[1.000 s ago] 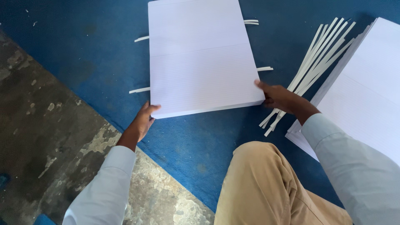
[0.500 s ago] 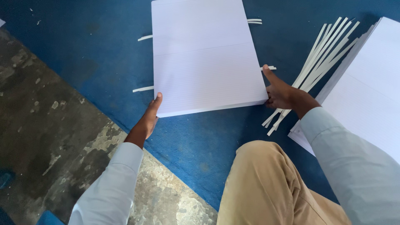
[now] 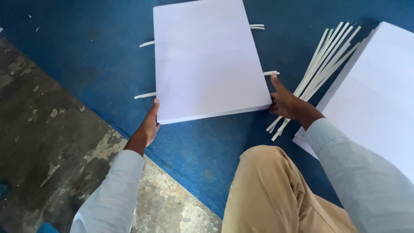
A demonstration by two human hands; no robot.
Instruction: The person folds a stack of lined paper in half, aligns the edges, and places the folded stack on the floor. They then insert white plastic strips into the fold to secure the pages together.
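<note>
I hold a thick stack of white ruled paper [image 3: 209, 60] between my two hands on the blue mat [image 3: 86, 56]. My left hand [image 3: 148, 125] presses flat against the near left corner of the stack, with the fingers straight along its edge. My right hand [image 3: 286, 101] is curled against the near right corner, with the thumb pointing up along the side. Thin white paper strips [image 3: 146, 95] stick out from under the stack on both sides. To the right lies a loose bundle of white strips [image 3: 325, 64], and further right a second white paper stack [image 3: 379, 95]. My knee in beige trousers [image 3: 271, 190] is near.
</note>
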